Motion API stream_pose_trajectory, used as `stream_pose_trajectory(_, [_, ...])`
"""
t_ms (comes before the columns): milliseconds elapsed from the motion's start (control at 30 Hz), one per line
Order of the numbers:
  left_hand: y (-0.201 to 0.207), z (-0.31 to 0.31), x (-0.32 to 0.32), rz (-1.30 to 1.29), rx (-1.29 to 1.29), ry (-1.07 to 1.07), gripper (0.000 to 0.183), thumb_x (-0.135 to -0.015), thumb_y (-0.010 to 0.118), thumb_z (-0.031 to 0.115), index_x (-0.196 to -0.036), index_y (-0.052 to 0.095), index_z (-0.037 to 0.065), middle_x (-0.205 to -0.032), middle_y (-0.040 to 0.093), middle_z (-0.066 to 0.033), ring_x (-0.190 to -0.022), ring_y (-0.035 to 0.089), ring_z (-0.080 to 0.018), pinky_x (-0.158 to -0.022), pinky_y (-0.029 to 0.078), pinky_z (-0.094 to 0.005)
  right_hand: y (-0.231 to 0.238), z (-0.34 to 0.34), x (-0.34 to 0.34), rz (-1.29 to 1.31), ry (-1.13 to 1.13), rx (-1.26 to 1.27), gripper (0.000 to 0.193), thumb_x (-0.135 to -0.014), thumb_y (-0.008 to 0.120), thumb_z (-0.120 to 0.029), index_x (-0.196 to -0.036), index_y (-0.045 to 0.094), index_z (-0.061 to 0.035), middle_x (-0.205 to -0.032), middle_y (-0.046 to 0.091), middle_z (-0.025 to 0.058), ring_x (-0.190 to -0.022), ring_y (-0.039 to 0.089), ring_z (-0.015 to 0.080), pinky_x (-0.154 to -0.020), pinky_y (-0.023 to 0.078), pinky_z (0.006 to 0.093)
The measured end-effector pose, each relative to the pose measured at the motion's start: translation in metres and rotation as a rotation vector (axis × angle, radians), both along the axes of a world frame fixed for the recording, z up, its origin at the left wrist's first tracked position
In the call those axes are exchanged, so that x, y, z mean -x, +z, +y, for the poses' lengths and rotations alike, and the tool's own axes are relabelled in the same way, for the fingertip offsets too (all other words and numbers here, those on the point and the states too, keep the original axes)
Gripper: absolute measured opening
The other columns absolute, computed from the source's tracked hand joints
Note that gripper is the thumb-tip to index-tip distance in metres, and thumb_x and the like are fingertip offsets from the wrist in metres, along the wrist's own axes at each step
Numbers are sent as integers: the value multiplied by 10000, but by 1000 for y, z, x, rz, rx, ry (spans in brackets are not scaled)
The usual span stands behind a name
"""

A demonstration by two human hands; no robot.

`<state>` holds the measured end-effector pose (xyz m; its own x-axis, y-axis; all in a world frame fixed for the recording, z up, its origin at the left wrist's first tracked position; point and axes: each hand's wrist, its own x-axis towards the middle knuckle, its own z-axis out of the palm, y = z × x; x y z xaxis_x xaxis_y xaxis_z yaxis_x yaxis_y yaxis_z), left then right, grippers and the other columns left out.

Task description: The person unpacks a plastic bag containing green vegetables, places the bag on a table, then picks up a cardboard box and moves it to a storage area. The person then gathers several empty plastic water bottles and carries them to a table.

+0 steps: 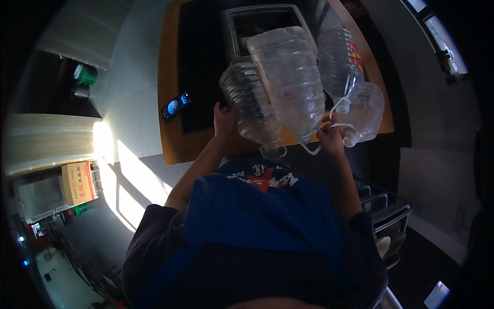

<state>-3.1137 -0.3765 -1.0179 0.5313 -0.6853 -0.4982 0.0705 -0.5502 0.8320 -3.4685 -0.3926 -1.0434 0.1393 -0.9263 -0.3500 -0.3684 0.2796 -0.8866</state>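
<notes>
Several clear, ribbed plastic jugs are bunched together in front of me at the table's near edge, necks toward me. The large middle jug (288, 77) lies over the left jug (247, 98). To the right are an upper right jug (337, 62) with a red and yellow label and a lower right jug (369, 113). White loop handles hang at their necks. My left hand (225, 121) is against the left jug's side, its visible fingers apart. My right hand (332, 139) is closed by the necks, its fingers at a white loop handle (337, 123).
The jugs rest on a wood-edged table (170, 56) with a dark top. A grey-framed tray or bin (231, 36) stands behind them. A lit phone (176, 105) lies at the table's left. Metal-framed chairs (391, 216) stand at lower right; a cardboard box (78, 183) is far left.
</notes>
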Motion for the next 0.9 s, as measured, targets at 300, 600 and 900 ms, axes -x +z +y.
stream_pose_trajectory(300, [-81,-179,193,-433,271,-256,913,-831,732,385,-1506,207,65,-1451,327,-205,-1336,378,-321,-1071,358,-421,-99,-215,215,-45,155,-144,514,-855,595,-287,-1267,456,-14,-906,643,139,-844,621,222,-768,470,331])
stream_pose_trajectory(600, [-87,54,500,-767,158,-413,1038,-790,755,455,-1516,115,81,-1473,239,-231,-1330,348,-399,-1070,353,-460,-224,31,530,-212,-149,-138,491,-1020,439,-446,-1110,625,0,-959,662,93,-865,612,153,-770,466,289])
stream_pose_trajectory(900, [-220,10,653,-858,107,-389,1119,-701,824,438,-1505,138,72,-1473,235,-240,-1311,365,-401,-1063,369,-448,-370,1,687,-59,-300,21,337,-1025,456,-310,-1157,593,-31,-960,656,121,-822,617,202,-741,484,328])
